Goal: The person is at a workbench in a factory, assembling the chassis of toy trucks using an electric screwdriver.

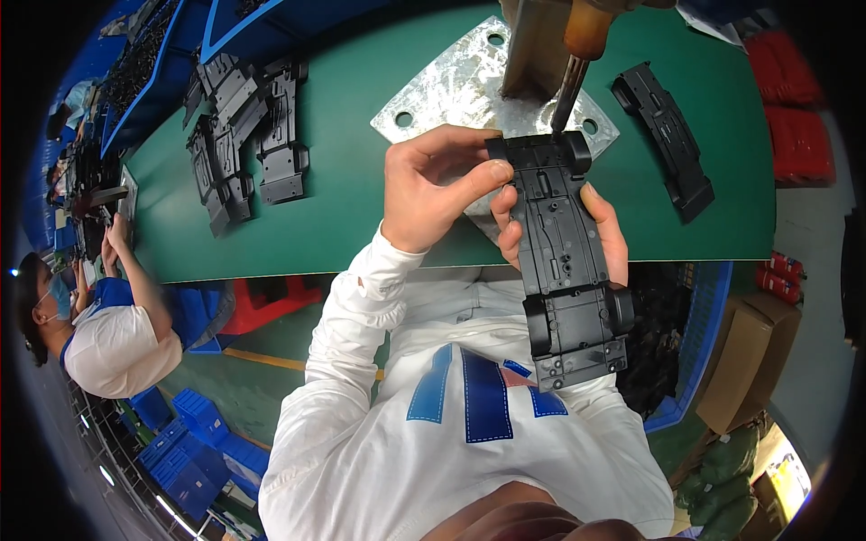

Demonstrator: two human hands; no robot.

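I hold a long black plastic chassis [561,239], shaped like a toy car's underside, tilted over the table's near edge. My left hand [433,185] pinches its upper left corner between thumb and fingers. From beneath, my right hand [606,230] wraps round the middle, with digits showing on both sides and the palm hidden. Just above the chassis's far end is the metal tip of a tool [569,90] with an amber-coloured collar. That tip looks close to the part; contact is hard to judge. Below the tool lies a silvery metal plate [433,104] with corner holes.
Several similar black chassis [284,144] are piled at the left of the green table [352,216]; another chassis [666,140] lies at the right. Blue bins [158,77] stand far left. A co-worker [122,334] sits at left. Beside me at right are a blue crate [708,343] and cardboard box [749,361].
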